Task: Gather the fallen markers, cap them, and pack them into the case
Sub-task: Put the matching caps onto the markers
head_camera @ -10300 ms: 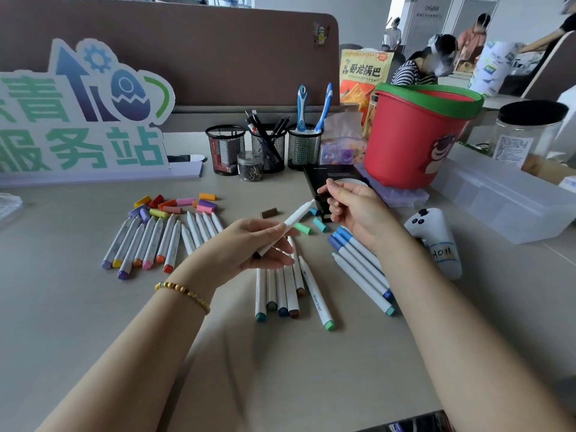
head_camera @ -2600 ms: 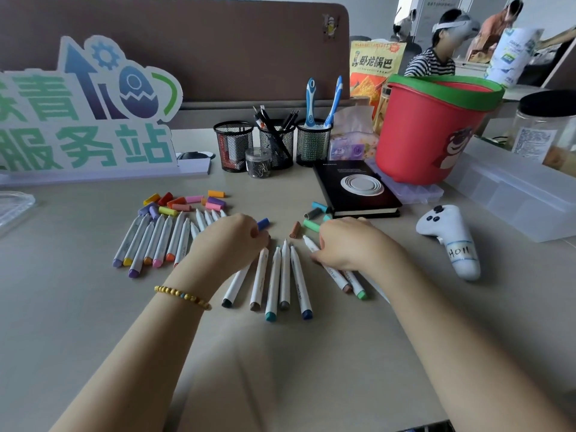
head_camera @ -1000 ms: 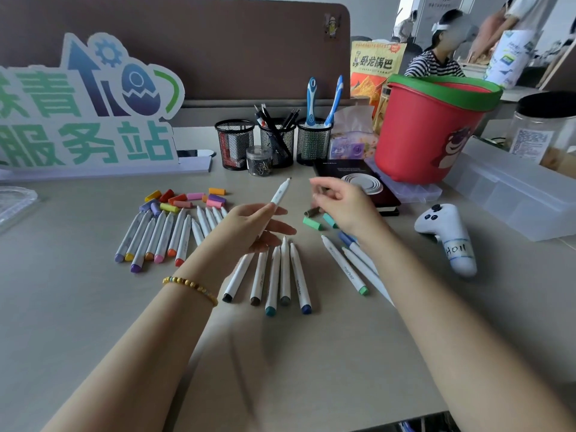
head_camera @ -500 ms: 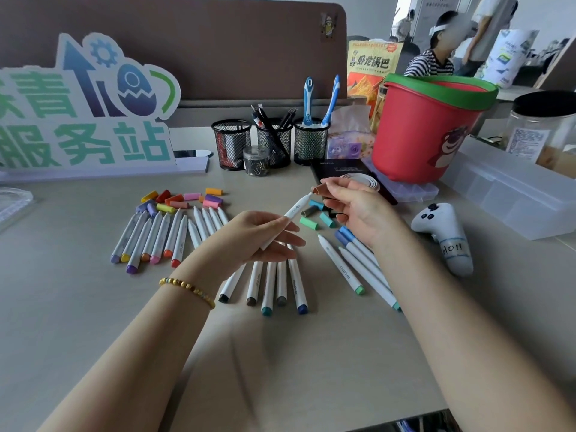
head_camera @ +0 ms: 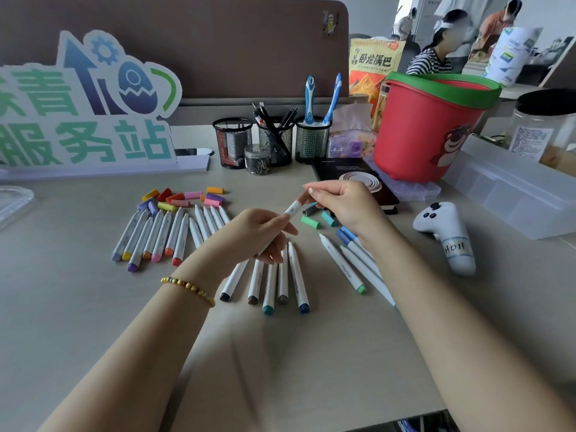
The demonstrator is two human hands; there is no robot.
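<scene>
Above the desk (head_camera: 93, 307), left hand (head_camera: 249, 235) grips a marker (head_camera: 291, 210); right hand (head_camera: 339, 204) pinches its brown cap (head_camera: 301, 199) on. Approx. all others uncapped, none packed.

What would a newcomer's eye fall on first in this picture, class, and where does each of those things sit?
First, the two hands in the middle: the left hand holds a white marker while the right hand fits a brownish cap onto its tip. Next, the red bucket with a green rim, far right. Then the loose coloured caps and markers fanned across the desk at left.
</scene>
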